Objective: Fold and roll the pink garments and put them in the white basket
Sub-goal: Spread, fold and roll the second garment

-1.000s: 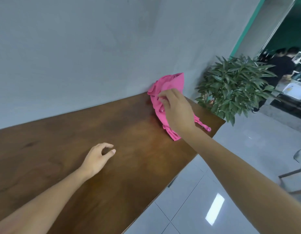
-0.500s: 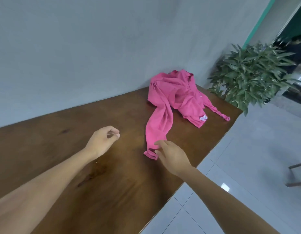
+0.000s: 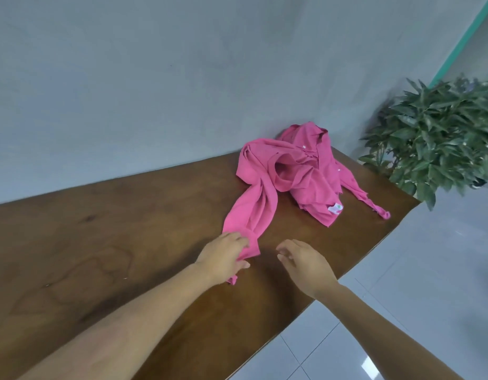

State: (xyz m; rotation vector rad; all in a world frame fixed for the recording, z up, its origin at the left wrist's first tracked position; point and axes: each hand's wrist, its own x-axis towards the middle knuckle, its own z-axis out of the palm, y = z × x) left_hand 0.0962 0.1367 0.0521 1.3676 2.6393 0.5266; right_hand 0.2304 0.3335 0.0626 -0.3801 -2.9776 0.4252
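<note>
A: Far along?

B: Barely begun. Pink garment [image 3: 289,174] crumpled at the far right corner of the wooden counter [image 3: 114,229], against the wall; one long stretch trailing toward the near edge.

A: Hands?

B: Left hand [image 3: 223,259] closed on the tip of that trailing stretch. Right hand [image 3: 306,260] just beside, fingers spread, gripping nothing.

A: Folded or rolled at all?

B: Neither. Still to spread flat, fold, roll, then carry off. No white basket in view, nor any second garment; only a potted plant [image 3: 440,133] beyond the counter's end.
</note>
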